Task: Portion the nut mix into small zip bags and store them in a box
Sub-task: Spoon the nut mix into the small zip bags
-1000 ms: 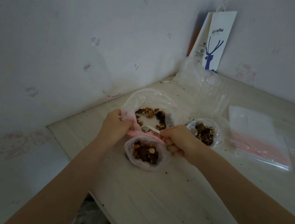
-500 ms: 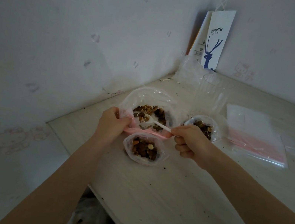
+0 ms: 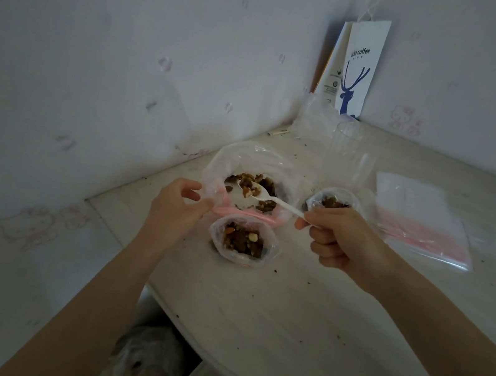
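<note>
If your left hand (image 3: 176, 205) lets the nut-mix bag (image 3: 255, 163) sag, or the loaded plastic spoon (image 3: 266, 196) tips, nuts could scatter short of the small zip bag (image 3: 242, 241) at its six o'clock. Your left thumb and forefinger pinch the pink rim, the other fingers loose. Your right hand (image 3: 340, 236) curls tightly round the spoon handle.

the only readable writing is on the white paper bag (image 3: 359, 75) standing in the corner against the wall (image 3: 134, 37), at the far end of the surface (image 3: 253, 303). near its top, dark blue letters say "coffee"; the word just before it is too blurred to read surely. below is a blue deer head logo (image 3: 351, 85). the narrow side panel of the bag has small print and a round mark (image 3: 334, 84), too small to read.
</note>
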